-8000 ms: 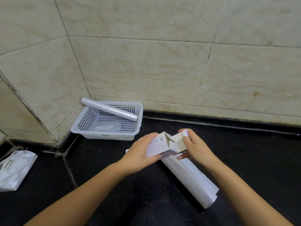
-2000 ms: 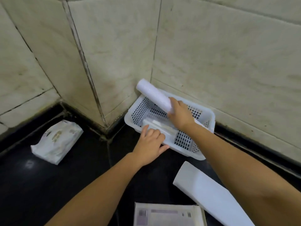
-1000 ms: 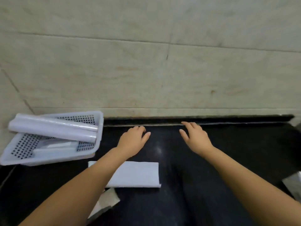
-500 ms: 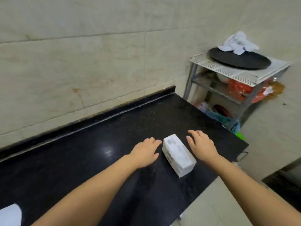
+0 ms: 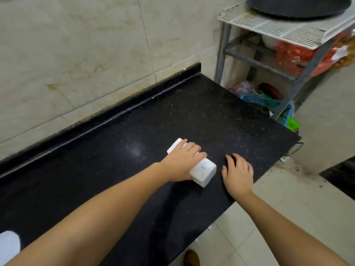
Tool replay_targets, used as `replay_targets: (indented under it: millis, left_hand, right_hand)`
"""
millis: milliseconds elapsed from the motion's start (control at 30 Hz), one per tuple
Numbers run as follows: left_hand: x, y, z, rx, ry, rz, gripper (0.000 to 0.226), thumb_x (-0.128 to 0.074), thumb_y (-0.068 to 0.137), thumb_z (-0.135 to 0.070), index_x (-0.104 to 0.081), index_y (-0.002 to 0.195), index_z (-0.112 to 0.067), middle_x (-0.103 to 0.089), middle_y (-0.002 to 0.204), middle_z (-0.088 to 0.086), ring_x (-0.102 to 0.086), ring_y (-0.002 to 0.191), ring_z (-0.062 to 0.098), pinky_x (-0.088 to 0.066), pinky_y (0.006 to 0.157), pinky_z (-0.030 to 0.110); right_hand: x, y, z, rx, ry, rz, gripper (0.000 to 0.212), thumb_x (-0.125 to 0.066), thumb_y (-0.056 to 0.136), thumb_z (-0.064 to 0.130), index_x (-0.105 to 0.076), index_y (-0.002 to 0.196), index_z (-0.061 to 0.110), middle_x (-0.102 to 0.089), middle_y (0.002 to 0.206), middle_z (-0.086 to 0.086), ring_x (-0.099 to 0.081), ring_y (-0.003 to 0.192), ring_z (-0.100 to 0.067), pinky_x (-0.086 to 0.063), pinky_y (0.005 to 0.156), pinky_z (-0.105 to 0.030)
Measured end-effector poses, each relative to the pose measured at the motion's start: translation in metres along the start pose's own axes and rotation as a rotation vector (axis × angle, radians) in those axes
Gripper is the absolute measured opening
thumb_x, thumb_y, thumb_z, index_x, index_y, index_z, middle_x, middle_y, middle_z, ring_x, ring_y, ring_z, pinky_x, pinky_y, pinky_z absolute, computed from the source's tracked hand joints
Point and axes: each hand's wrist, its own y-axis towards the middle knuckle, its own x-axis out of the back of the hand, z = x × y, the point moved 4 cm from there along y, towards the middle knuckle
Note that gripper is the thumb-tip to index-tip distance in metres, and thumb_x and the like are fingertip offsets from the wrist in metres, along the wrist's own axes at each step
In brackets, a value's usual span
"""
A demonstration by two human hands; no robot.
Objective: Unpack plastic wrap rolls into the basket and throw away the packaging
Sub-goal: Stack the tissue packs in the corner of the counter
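Observation:
A long white plastic wrap box [image 5: 203, 172] lies on the black countertop [image 5: 119, 150] near its right end. My left hand [image 5: 183, 162] rests on top of the box with fingers wrapped over it. Just right of the box, my right hand [image 5: 238, 173] hovers flat over the counter with fingers spread, holding nothing. The end of an empty white package [image 5: 8, 246] shows at the bottom left corner. The basket is out of view.
A metal rack [image 5: 284, 35] stands past the counter's right end, with a black round pan [image 5: 297, 4] on top, red bags [image 5: 295, 56] on its shelf and a blue basket [image 5: 269, 104] at floor level. Tiled wall runs behind; the floor lies beyond the front-right edge.
The view swung from the basket at the left to the counter's right end. My left hand has come down onto the white box; my right hand stays open beside it.

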Motion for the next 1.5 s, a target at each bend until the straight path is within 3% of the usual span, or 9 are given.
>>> replay_targets:
  millis: [167, 267, 367, 467, 700, 900, 1100, 1267, 1500]
  left_hand:
    - [-0.004, -0.050, 0.023, 0.410, -0.401, -0.054, 0.068, -0.068, 0.066, -0.056, -0.043, 0.121, -0.025, -0.047, 0.117, -0.004, -0.044, 0.106, 0.018, -0.032, 0.089, 0.029]
    - [0.002, -0.104, 0.040, 0.710, -0.890, -0.150, 0.061, -0.072, 0.063, -0.055, -0.045, 0.112, -0.030, -0.050, 0.110, -0.011, -0.052, 0.099, 0.009, -0.043, 0.078, 0.026]
    - [0.008, -0.183, 0.054, 0.997, -1.336, -0.341, 0.051, -0.072, 0.071, -0.048, -0.048, 0.110, -0.027, -0.062, 0.103, -0.011, -0.065, 0.089, 0.006, -0.050, 0.066, 0.023]
    - [0.012, -0.278, 0.060, 1.186, -1.534, -0.535, 0.049, -0.068, 0.078, -0.048, -0.051, 0.115, -0.021, -0.070, 0.100, -0.004, -0.070, 0.084, 0.009, -0.052, 0.062, 0.023]
    - [0.021, -0.534, 0.015, 1.412, -1.669, -1.018, 0.041, -0.057, 0.088, -0.043, -0.062, 0.115, -0.012, -0.073, 0.108, 0.010, -0.069, 0.100, 0.024, -0.053, 0.092, 0.041]
    - [0.017, -0.745, -0.073, 1.753, -1.512, -1.319, 0.043, -0.058, 0.087, -0.044, -0.062, 0.115, -0.012, -0.073, 0.106, 0.010, -0.069, 0.099, 0.026, -0.052, 0.094, 0.045]
    - [-0.009, -0.880, -0.163, 1.960, -1.458, -1.602, 0.040, -0.059, 0.087, -0.044, -0.066, 0.109, -0.012, -0.076, 0.099, 0.008, -0.072, 0.093, 0.023, -0.056, 0.081, 0.039]
    - [-0.046, -0.935, -0.206, 2.192, -1.448, -1.618, 0.048, -0.067, 0.080, -0.046, -0.061, 0.112, -0.011, -0.076, 0.098, 0.009, -0.072, 0.090, 0.025, -0.056, 0.082, 0.042]
    - [-0.083, -0.987, -0.186, 2.380, -1.453, -1.354, 0.051, -0.069, 0.076, -0.050, -0.054, 0.114, -0.019, -0.074, 0.095, 0.003, -0.072, 0.081, 0.016, -0.057, 0.064, 0.031]
  right_hand:
    - [0.011, 0.002, 0.005, -0.040, -0.016, 0.097, 0.044, -0.042, 0.093, 0.030, -0.042, 0.135, 0.016, -0.039, 0.145, -0.012, -0.034, 0.135, -0.028, -0.026, 0.112, -0.046]
    - [0.027, 0.006, 0.024, -0.060, -0.014, 0.190, 0.042, -0.041, 0.093, 0.028, -0.041, 0.132, 0.014, -0.035, 0.144, -0.015, -0.030, 0.135, -0.032, -0.024, 0.112, -0.052]
    - [0.046, 0.000, 0.083, 0.072, -0.037, 0.204, 0.044, -0.040, 0.094, 0.027, -0.038, 0.135, 0.014, -0.033, 0.147, -0.014, -0.027, 0.137, -0.031, -0.020, 0.114, -0.052]
    - [0.060, -0.026, 0.173, 0.253, -0.026, 0.179, 0.044, -0.042, 0.093, 0.026, -0.040, 0.136, 0.015, -0.039, 0.143, -0.013, -0.032, 0.135, -0.030, -0.022, 0.113, -0.052]
    - [0.063, -0.178, 0.402, 0.762, 0.052, 0.161, 0.044, -0.042, 0.093, 0.027, -0.042, 0.136, 0.018, -0.042, 0.141, -0.009, -0.037, 0.132, -0.028, -0.025, 0.112, -0.049]
    - [0.044, -0.360, 0.550, 1.145, 0.093, 0.185, 0.043, -0.044, 0.092, 0.026, -0.045, 0.135, 0.020, -0.045, 0.140, -0.006, -0.040, 0.130, -0.025, -0.027, 0.111, -0.045]
    - [0.022, -0.512, 0.637, 1.507, 0.070, 0.222, 0.040, -0.045, 0.092, 0.026, -0.048, 0.132, 0.021, -0.048, 0.137, -0.003, -0.044, 0.126, -0.023, -0.034, 0.106, -0.041]
    - [-0.006, -0.600, 0.699, 1.733, 0.031, 0.333, 0.041, -0.043, 0.093, 0.030, -0.045, 0.133, 0.021, -0.046, 0.139, -0.004, -0.042, 0.129, -0.023, -0.034, 0.108, -0.043]
    - [-0.056, -0.686, 0.795, 1.955, -0.026, 0.468, 0.041, -0.044, 0.094, 0.024, -0.044, 0.134, 0.018, -0.044, 0.139, -0.005, -0.044, 0.125, -0.026, -0.039, 0.102, -0.044]
